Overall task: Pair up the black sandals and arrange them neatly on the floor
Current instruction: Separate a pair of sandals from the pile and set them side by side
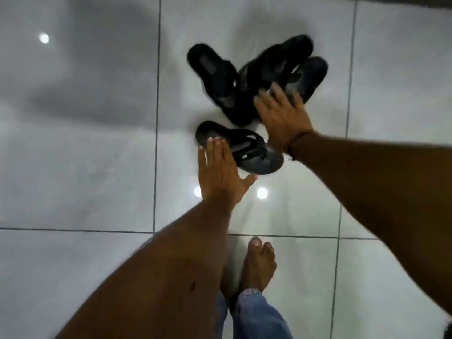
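Note:
Several black sandals lie jumbled on the white tiled floor. One sandal (254, 152) lies alone, nearest me, its toe end pointing right. Beyond it a long sandal (217, 79) slants down to the right, and two more (276, 62) (310, 74) overlap at the right of the heap. My left hand (220, 177) hovers flat over the near sandal's heel end, fingers straight and together, holding nothing. My right hand (281, 113) is spread above the lower right of the heap, fingers apart, blurred, grasping nothing.
Glossy floor tiles (85, 167) with dark grout lines reflect ceiling lights. My bare foot (259, 263) and a blue jeans leg (256, 314) stand just below the sandals. A dark edge (391, 1) runs along the top right.

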`<control>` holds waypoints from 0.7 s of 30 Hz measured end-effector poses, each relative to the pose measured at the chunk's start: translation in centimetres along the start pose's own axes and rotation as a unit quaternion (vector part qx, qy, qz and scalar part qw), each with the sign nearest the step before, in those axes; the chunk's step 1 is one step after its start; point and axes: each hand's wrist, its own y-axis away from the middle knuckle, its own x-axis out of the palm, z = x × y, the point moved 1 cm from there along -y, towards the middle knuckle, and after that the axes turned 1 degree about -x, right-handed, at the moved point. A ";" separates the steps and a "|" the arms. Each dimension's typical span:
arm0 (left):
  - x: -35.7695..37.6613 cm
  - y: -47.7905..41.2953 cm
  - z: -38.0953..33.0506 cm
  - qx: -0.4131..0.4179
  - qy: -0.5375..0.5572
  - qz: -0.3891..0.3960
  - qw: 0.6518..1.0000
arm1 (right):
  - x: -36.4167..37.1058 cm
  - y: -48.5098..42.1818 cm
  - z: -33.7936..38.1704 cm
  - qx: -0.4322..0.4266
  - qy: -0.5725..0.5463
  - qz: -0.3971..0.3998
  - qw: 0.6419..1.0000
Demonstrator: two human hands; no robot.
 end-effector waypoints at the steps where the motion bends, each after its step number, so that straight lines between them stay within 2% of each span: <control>1: 1.9 -1.0 -0.5 -0.039 0.035 0.008 0.999 | 1.0 -2.6 0.2 -0.015 0.021 -0.004 1.000; 3: 5.1 -3.4 -1.5 -0.114 0.101 0.009 0.988 | 1.4 -7.8 0.4 -0.021 0.026 -0.013 0.999; 6: 8.1 -5.8 -2.6 -0.143 0.129 -0.024 0.981 | 1.8 -14.0 1.6 -0.071 0.110 -0.005 0.991; 9: 9.3 -6.8 -1.0 -0.110 0.102 -0.057 0.987 | 3.0 -17.4 2.6 -0.102 0.211 0.007 0.972; 13: 8.1 -6.8 4.8 -0.038 0.023 -0.013 0.999 | 3.3 -16.9 3.7 -0.100 0.255 -0.019 0.961; 15: 7.0 -6.6 8.6 -0.031 0.008 -0.006 0.999 | 3.3 -15.8 5.1 -0.100 0.232 -0.014 0.968; 18: 4.7 -6.5 13.6 -0.024 -0.015 -0.005 1.000 | 4.0 -13.2 8.5 -0.088 0.134 -0.015 0.987; 21: 2.7 -6.9 16.9 0.026 -0.045 0.029 0.998 | 5.8 -10.0 10.9 -0.048 0.036 -0.023 0.998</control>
